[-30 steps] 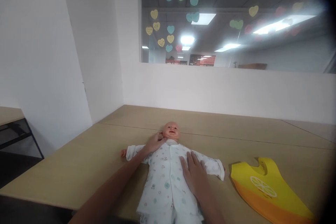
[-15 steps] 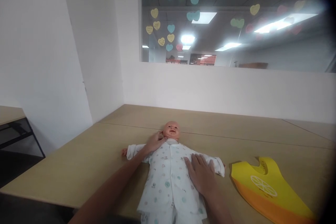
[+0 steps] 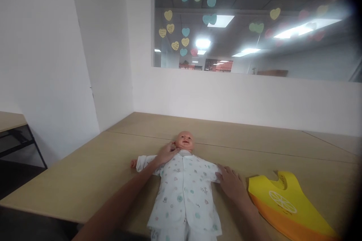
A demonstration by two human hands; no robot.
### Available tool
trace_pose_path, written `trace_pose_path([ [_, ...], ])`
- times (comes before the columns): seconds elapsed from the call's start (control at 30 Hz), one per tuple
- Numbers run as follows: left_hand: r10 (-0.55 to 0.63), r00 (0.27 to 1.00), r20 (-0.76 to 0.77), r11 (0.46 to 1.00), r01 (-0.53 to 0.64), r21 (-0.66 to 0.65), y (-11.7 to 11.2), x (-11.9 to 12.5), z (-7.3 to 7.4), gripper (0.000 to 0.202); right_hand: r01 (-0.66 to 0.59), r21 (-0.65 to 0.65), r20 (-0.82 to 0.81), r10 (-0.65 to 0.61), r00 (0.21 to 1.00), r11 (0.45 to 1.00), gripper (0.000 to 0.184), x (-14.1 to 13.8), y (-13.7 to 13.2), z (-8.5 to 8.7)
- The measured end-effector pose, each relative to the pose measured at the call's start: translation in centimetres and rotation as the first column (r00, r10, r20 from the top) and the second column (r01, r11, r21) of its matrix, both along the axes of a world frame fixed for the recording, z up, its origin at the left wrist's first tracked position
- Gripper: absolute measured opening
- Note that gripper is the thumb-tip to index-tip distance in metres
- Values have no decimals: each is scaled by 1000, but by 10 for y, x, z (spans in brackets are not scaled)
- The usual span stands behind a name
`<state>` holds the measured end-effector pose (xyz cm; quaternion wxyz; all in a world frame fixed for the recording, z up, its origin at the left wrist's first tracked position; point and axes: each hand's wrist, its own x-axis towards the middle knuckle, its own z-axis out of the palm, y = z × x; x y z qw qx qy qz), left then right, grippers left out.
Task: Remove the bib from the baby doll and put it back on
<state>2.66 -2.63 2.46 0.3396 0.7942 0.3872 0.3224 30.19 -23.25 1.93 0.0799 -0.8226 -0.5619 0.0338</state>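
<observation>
Nearest the camera, two bare forearms reach forward over the front edge of the counter [image 3: 70, 180], a pale wood-look top. Between them a baby doll [image 3: 183, 180] lies on its back, head away from the person, arms spread to either side, dressed in a white printed sleepsuit that runs out of view at the bottom.

The right hand [image 3: 231, 183] lies flat and open, palm down, over the end of the doll's sleeve on that side; it closes on nothing and seems to pin the sleeve against the counter so that the arm stays stretched out. Just beside it, apart from the doll, a yellow and orange bib [image 3: 285, 205] rests flat with its neck opening turned toward the wall, within easy reach of that hand.

Further along, the left hand [image 3: 166, 153] is at the doll's neck, fingers loosely curled against the chin and collar. It looks like a steadying touch on the head, though whether the fingertips pinch the collar cannot be told at this size.

Beyond the doll the counter runs on, with a seam across it, into the corner of a white wall [image 3: 240, 98]. Above the wall sits a wide window [image 3: 254, 26] dotted with paper heart stickers [image 3: 183, 32] in yellow, blue, green and pink, with ceiling lights showing in the glass. At far left stands the edge of another table [image 3: 11, 120] on a dark frame.
</observation>
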Motion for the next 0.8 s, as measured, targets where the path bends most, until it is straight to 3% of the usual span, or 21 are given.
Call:
trace_pose_path([
  [0.37,16,999,34,1000,-15,-27,2,1,-4,72,-23,90,35,20,999,996,46,-28,-8,19],
  [0.53,-2,999,37,1000,3,-24,5,2,-7,72,-272,238,-167,315,934,932,54,-88,-14,46],
  [0.63,-8,999,41,1000,9,-24,5,2,-6,71,-391,230,-226,440,869,891,63,-132,-21,63],
  [0.7,3,999,32,999,-2,-32,3,2,-4,70,-459,200,-220,496,840,866,71,-154,-25,65],
  [0.8,25,1000,0,999,-25,-41,1,2,-2,70,-481,192,-168,512,843,855,80,-170,-27,53],
])
